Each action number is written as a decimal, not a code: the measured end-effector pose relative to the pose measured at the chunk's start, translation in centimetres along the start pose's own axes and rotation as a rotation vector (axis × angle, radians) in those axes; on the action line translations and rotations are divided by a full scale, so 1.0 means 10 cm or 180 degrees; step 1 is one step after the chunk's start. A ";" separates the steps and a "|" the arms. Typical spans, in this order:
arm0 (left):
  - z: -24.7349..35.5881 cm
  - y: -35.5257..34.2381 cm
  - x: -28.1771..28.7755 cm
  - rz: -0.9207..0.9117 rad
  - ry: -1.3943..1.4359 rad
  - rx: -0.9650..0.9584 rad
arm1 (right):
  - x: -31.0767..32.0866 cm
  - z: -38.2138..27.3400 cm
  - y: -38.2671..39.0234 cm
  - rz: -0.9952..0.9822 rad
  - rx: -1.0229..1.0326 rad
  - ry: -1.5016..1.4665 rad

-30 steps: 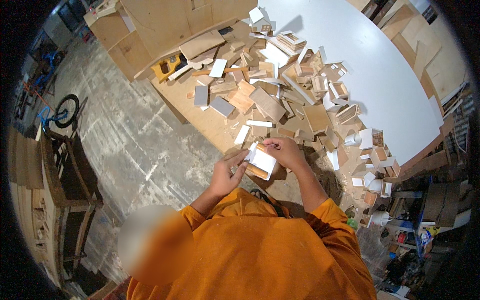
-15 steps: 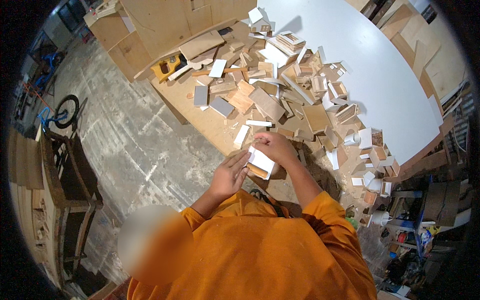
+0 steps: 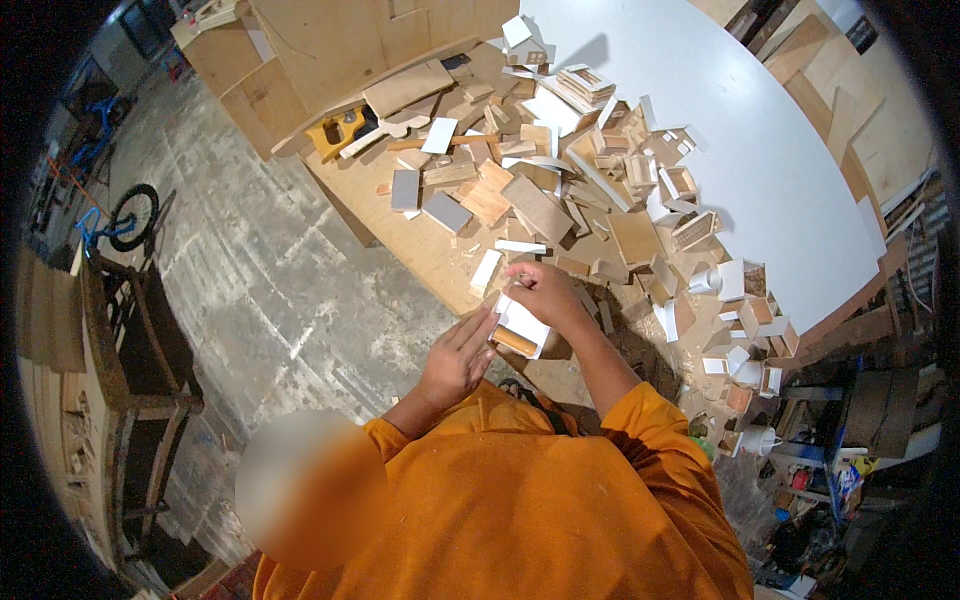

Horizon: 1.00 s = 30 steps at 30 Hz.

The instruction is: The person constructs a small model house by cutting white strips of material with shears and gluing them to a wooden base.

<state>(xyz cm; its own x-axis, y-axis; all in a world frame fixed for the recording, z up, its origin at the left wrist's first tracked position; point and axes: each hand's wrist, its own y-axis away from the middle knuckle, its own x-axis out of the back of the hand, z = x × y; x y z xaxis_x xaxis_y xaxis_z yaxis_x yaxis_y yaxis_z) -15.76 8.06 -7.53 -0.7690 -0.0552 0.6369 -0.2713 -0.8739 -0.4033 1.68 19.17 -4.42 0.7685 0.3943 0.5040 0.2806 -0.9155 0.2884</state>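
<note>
**White piece [image 3: 525,318] sits btwn L hand [image 3: 456,356] and R hand [image 3: 552,299]**

It lies approx. 3-4 o'clock from the L fingertips, 6 o'clock from the R ones. L hand is nearer, touching its 9 o'clock edge. The orange-brown strip [image 3: 515,342] along its lower side runs 10 to 4 o'clock (piece itself looks squarish, long axis hard to tell). L fingers, nearly straight, look closed on the edge, forearm in from 7. R hand arches over the 12-1 o'clock end, fingers curled; can't tell whether they pinch anything.
</note>
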 end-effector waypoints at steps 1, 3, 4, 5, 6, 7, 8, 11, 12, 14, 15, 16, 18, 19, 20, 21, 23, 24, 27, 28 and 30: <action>0.00 0.01 0.01 -0.0014 -0.0034 -0.0028 | 0.00 0.00 0.00 0.0019 0.0034 -0.0022; -0.01 0.02 0.02 -0.0026 -0.0092 -0.0091 | -0.01 0.02 0.01 0.0059 0.0103 -0.0065; -0.03 0.01 0.02 -0.0025 -0.0117 -0.0127 | -0.02 0.03 0.00 0.0044 0.0086 -0.0084; -0.03 0.00 0.03 -0.0024 -0.0141 -0.0164 | -0.02 0.06 -0.01 0.0029 0.0069 -0.0103; -0.04 0.00 0.03 0.0010 -0.0022 -0.0122 | -0.02 0.05 -0.01 0.0010 0.0055 -0.0120; -0.05 0.00 0.02 0.0043 0.0097 -0.0080 | -0.02 0.04 -0.01 0.0007 0.0055 -0.0084; -0.05 -0.01 0.02 0.0076 0.0216 -0.0039 | -0.01 0.01 0.01 0.0004 0.0054 -0.0048; -0.06 0.01 -0.03 0.0364 0.1291 0.0578 | -0.01 0.01 0.00 -0.0013 0.0059 -0.0062; -0.06 0.01 -0.03 0.0353 0.1470 0.0848 | -0.01 0.00 -0.01 -0.0021 0.0060 -0.0086; -0.04 -0.01 -0.03 0.0328 0.1823 0.1393 | 0.05 -0.08 0.03 0.0208 0.0111 0.0056; -0.04 -0.03 -0.03 0.0348 0.1918 0.1460 | 0.08 -0.11 0.05 0.0328 0.0137 0.0127; -0.04 -0.05 -0.03 0.0369 0.2013 0.1528 | 0.09 -0.03 0.03 0.0305 0.0129 -0.0069; -0.07 -0.08 -0.05 0.0401 0.2178 0.1613 | 0.12 0.20 -0.03 0.0256 0.0115 -0.0458; -0.10 -0.09 -0.07 0.0411 0.2249 0.1631 | 0.16 0.27 -0.03 0.0078 0.0003 -0.0569; -0.11 -0.11 -0.08 0.0421 0.2321 0.1647 | 0.20 0.33 -0.03 -0.0100 -0.0110 -0.0680; -0.13 -0.12 -0.08 0.0331 0.2415 0.1773 | 0.23 0.33 -0.01 -0.0277 -0.0224 -0.0795; -0.15 -0.16 -0.06 0.0146 0.2602 0.2024 | 0.29 0.32 0.04 -0.0449 -0.0279 -0.0864; -0.16 -0.18 -0.04 0.0077 0.2600 0.2001 | 0.30 0.30 0.06 -0.0531 -0.0306 -0.0901; -0.17 -0.23 -0.02 -0.0049 0.2584 0.1873 | 0.31 0.35 0.09 -0.0705 -0.0266 -0.1114; -0.17 -0.24 -0.04 -0.0037 0.2571 0.1792 | 0.31 0.37 0.09 -0.0737 -0.0277 -0.1164; -0.17 -0.27 -0.04 -0.0039 0.2565 0.1727 | 0.29 0.42 0.08 -0.0802 -0.0298 -0.1265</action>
<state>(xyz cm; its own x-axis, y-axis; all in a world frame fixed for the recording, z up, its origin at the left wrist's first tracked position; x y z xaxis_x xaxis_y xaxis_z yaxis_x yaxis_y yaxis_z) -15.73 11.24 -7.81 -0.9885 0.1263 -0.0834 -0.1334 -0.9873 0.0867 6.51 19.22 -6.12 0.8487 0.5250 0.0638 0.4474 -0.7770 0.4428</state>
